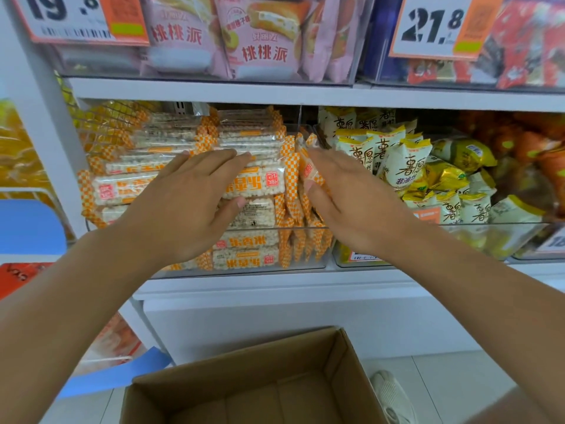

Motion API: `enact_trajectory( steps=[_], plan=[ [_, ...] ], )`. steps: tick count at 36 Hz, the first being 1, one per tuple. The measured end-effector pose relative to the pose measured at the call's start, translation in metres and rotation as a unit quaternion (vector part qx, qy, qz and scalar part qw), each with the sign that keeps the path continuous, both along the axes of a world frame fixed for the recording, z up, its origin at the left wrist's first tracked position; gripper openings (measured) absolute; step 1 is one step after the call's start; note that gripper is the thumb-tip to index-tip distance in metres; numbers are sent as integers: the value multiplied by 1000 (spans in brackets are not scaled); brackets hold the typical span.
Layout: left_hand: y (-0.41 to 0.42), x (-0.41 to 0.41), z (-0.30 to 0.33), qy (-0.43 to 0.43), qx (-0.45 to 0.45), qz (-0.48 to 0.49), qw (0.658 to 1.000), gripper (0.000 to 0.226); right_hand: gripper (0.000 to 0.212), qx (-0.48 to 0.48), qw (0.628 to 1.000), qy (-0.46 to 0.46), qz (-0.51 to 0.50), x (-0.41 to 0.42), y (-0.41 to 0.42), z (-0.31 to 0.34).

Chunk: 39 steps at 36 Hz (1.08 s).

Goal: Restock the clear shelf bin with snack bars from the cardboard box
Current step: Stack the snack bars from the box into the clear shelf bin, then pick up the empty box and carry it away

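Brown cardboard box (253, 390) sits below; both hands (186, 203) (351, 200) lie spread flat on crinkly orange-checked snack bars (253, 182).

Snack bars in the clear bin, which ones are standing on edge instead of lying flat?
The snack bars beside the right hand, along the clear bin's right wall; the rest lie flat in stacks.

Snack bars (244, 185): white, orange-and-white checked ends
Cardboard box (250, 390): plain brown
Far-right packets (406, 166): pale green, yellow tops
Upper packs (263, 38): pink

bright, even shop light, soft shadows, blurred and bowed toward the edges.
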<state>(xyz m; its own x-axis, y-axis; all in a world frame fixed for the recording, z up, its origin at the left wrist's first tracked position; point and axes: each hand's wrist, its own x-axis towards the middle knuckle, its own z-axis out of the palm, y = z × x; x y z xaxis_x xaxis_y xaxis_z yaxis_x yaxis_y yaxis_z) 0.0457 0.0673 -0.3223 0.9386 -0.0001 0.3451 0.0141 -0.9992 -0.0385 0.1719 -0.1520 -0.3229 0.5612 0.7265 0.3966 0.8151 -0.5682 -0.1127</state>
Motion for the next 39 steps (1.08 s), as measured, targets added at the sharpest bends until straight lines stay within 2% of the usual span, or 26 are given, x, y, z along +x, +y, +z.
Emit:
enact_trajectory(
  steps=[9,11,14,16,18,19,20,21,22,24,26,27,30,33,34,36,38,39],
  plan=[
    [1,-3,3,-59,-19,-10,998,62,62,35,997,-65,26,-6,3,1],
    [-3,-6,7,-112,-26,-23,993,54,55,68,994,-78,37,-10,3,4],
    [-17,-21,16,-254,-45,-60,964,30,33,166,974,-125,86,-30,-1,10],
    [-27,-38,14,-304,-64,-88,946,38,29,191,966,-130,118,-51,-8,10],
    [-36,-54,0,-282,-84,-102,950,47,33,149,975,-58,152,-74,-13,4],
    [-42,-61,-10,-234,-78,-96,964,49,36,98,981,13,166,-86,-15,-3],
    [-46,-68,-22,-142,-58,-73,985,50,40,26,979,103,175,-99,-17,-13],
    [-49,-74,-35,-11,-33,-29,999,51,42,-63,960,208,177,-113,-19,-24],
    [-54,-81,-46,142,-15,28,989,53,42,-165,921,311,164,-127,-20,-37],
    [-63,-96,-72,388,-4,118,914,55,39,-362,804,453,133,-151,-24,-71],
    [-64,-113,-97,524,3,168,835,58,39,-468,695,529,134,-168,-25,-107],
    [-58,-121,-111,563,-4,199,803,58,40,-482,666,553,133,-174,-24,-124],
    [-31,-129,-151,626,-80,301,715,68,48,-454,633,618,103,-187,-16,-177],
    [2,-130,-194,640,-163,381,648,86,61,-445,572,686,66,-195,-9,-216],
    [12,-133,-208,640,-199,400,625,93,67,-453,539,707,54,-198,-8,-222],
    [29,-143,-229,660,-244,406,584,101,82,-472,444,761,32,-206,-13,-229],
    [39,-158,-242,677,-269,395,560,96,93,-483,345,805,0,-218,-21,-232],
    [38,-165,-245,669,-300,395,554,90,96,-483,316,817,-27,-226,-27,-232]
  ],
)
